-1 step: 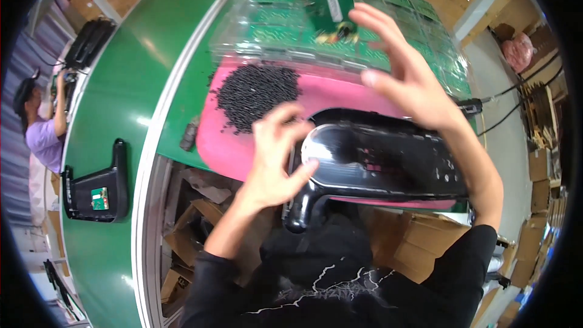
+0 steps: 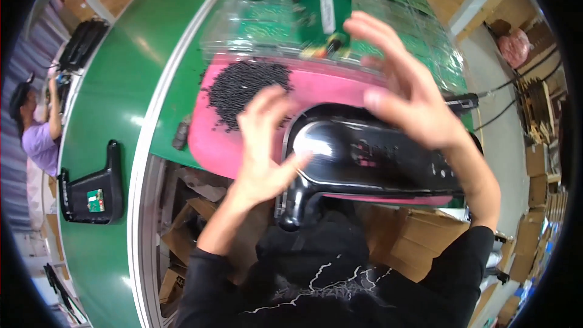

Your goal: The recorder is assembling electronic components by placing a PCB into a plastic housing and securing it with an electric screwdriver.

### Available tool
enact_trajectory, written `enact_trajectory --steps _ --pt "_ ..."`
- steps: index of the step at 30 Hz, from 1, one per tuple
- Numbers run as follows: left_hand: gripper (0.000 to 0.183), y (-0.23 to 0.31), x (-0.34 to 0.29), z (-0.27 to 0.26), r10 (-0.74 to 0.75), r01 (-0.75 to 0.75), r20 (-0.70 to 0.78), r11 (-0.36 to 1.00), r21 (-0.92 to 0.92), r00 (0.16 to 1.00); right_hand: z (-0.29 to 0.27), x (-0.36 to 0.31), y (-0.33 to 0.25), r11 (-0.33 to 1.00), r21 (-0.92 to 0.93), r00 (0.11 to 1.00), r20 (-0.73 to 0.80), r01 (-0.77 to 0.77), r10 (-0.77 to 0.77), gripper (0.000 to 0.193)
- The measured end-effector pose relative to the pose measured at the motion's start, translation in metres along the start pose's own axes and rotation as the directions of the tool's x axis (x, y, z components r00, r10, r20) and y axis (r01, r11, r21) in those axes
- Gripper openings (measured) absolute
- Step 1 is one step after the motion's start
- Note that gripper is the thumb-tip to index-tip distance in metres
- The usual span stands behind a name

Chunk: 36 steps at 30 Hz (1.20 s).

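Note:
A glossy black plastic housing [image 2: 370, 152] with a rounded left end and a short stub lies across the pink mat [image 2: 331, 85]. My left hand [image 2: 261, 146] is open at its left end, fingers spread and blurred; its thumb overlaps the shell, and whether it touches I cannot tell. Over the right part hovers my right hand [image 2: 407, 79], open, with its fingers apart and nothing in them. A green circuit board [image 2: 313, 12] with a white label stands upright behind the mat, near my right fingertips. Coloured wires show at its lower edge.
Black screws [image 2: 246, 91] lie heaped on the mat's left. Clear trays of green boards [image 2: 401, 30] are stacked behind. A black cabled tool [image 2: 464, 102] lies at right. On the green left-hand surface sits another black shell [image 2: 112, 191] holding a board; a person [image 2: 39, 121] works beyond.
The whole view has shifted slightly. My left fingers have lifted a little away from the housing, up and left. My right hand has come down closer to the housing.

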<state>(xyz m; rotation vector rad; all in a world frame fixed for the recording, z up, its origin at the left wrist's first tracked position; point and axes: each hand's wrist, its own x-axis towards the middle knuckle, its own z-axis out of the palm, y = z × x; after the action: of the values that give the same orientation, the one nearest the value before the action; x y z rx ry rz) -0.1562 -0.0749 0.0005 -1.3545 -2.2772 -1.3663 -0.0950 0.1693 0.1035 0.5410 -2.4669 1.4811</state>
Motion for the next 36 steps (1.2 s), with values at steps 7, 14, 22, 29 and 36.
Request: enact_trajectory --steps 7,14,22,29,36 --pt "0.041 0.039 0.057 0.008 -0.059 0.303 0.307 0.425 -0.853 0.95 0.018 -0.065 -0.024 0.98 0.193 0.988 -0.136 -0.041 0.068 0.077" --pt "0.051 0.04 0.099 0.021 0.198 0.332 0.685 0.759 -0.559 0.701 -0.006 -0.097 -0.017 0.772 -0.625 0.935 -0.33 -0.117 -0.125 0.045" --pt "0.059 0.01 0.117 0.037 -0.011 0.503 0.645 0.635 -0.586 0.764 0.0 -0.112 0.003 0.862 -0.257 0.799 -0.551 -0.438 0.241 0.014" --pt "0.082 -0.017 0.106 0.033 0.134 0.233 0.65 0.864 -0.447 0.748 0.006 -0.119 0.012 0.712 0.446 0.641 -0.329 -0.542 0.694 0.015" --pt "0.072 -0.017 0.106 0.045 0.28 0.07 0.744 0.913 -0.401 0.607 -0.001 -0.137 0.018 0.662 0.477 0.725 -0.072 -0.578 0.685 0.011"
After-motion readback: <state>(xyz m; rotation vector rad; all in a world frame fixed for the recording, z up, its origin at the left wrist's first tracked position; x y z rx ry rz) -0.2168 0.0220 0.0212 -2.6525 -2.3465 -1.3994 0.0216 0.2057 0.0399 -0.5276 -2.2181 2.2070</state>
